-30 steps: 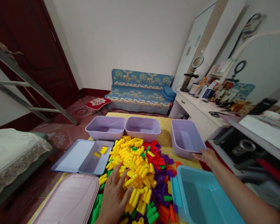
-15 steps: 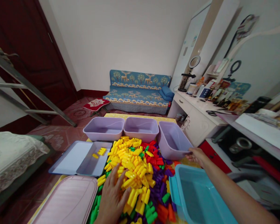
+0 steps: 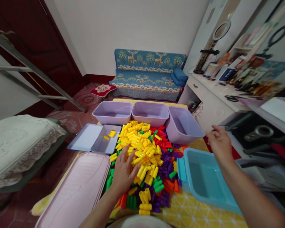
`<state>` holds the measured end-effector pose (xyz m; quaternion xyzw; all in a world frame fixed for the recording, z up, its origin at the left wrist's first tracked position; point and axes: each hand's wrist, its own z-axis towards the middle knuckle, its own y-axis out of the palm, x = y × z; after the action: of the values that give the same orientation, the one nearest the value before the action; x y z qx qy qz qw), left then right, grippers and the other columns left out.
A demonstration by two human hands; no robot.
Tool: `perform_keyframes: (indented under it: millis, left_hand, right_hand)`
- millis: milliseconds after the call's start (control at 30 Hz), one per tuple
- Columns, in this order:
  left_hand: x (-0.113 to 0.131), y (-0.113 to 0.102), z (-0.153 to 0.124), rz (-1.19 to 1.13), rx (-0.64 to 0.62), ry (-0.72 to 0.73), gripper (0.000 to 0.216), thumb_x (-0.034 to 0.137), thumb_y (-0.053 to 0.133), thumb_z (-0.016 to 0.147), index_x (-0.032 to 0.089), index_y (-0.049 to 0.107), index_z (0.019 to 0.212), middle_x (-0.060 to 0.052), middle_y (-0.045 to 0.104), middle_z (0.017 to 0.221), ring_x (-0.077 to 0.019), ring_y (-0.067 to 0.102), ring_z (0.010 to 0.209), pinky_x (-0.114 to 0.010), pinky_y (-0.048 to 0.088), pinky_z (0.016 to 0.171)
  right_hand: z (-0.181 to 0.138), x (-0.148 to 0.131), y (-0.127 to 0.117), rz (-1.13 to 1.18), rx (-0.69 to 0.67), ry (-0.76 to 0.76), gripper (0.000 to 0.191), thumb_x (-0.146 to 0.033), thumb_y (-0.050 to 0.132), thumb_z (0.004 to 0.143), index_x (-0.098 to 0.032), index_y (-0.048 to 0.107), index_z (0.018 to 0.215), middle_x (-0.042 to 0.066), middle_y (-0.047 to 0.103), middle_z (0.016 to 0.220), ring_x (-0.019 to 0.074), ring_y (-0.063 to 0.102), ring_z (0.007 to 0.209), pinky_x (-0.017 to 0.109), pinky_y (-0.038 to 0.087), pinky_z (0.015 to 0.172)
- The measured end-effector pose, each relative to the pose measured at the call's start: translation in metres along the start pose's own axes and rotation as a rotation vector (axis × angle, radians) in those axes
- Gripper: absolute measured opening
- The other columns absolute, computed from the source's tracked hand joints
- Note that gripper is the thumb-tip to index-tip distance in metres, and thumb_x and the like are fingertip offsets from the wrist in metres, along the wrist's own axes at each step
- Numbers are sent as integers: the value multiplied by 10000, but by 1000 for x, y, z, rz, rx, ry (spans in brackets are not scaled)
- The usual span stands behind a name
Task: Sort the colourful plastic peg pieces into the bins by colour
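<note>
Plastic pegs in yellow, red, purple, green and orange lie in one loose heap (image 3: 146,158) on the yellow-patterned tabletop (image 3: 199,212), and everything else sits around that heap. The left hand (image 3: 125,171) rests flat on the heap's near-left side, fingers spread and clamped on nothing, seemingly to steady or rake the yellow pegs. The right hand (image 3: 218,144) hovers to the right of the heap, fingers loosely curled and empty, just beside the rim of the tilted lilac plastic tub (image 3: 184,128). Two more lilac tubs (image 3: 133,112) stand behind the heap. A shallow lilac tray (image 3: 95,142) holding a few yellow pegs lies to its left, a pink lid (image 3: 80,190) nearer left, a turquoise basin (image 3: 204,180) to its right.
</note>
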<state>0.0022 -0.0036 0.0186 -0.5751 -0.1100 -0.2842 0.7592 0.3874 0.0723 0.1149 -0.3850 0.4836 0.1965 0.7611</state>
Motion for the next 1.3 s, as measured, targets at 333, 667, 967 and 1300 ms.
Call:
perform_keyframes:
  millis: [333, 667, 967, 1300]
  left_hand:
    - [8, 0, -3, -95, -4, 8, 439, 358, 525, 964, 275, 506, 1394, -119, 301, 1602, -309, 323, 1463, -552, 336, 1158]
    - [24, 6, -8, -282, -88, -2, 500, 344, 430, 1013, 353, 373, 1510, -53, 194, 1662, -280, 181, 1532, -543, 271, 1212]
    - [37, 5, 3, -249, -167, 203, 559, 380, 542, 962, 327, 396, 1499, -98, 213, 1652, -348, 87, 1541, -649, 267, 1178]
    - [3, -7, 57, -63, 212, -23, 462, 337, 551, 943, 264, 530, 1399, -123, 398, 1542, -339, 281, 1476, -608, 296, 1166]
  right_hand:
    - [-194, -4, 39, -116, -597, -735, 380, -263, 601, 915, -280, 599, 1294, 71, 645, 1281, 226, 603, 1194, 383, 522, 1005]
    - [-211, 31, 95, -260, -478, -746, 590, -383, 585, 929, -286, 411, 1485, 102, 256, 1633, 355, 249, 1493, 622, 374, 1129]
    - [-200, 46, 97, -153, -348, -544, 446, -357, 491, 975, -253, 461, 1408, 133, 340, 1581, 339, 340, 1448, 631, 363, 1116]
    - [-176, 12, 108, -136, -284, -627, 454, -299, 492, 970, -260, 442, 1420, 110, 410, 1535, 304, 333, 1445, 595, 327, 1148]
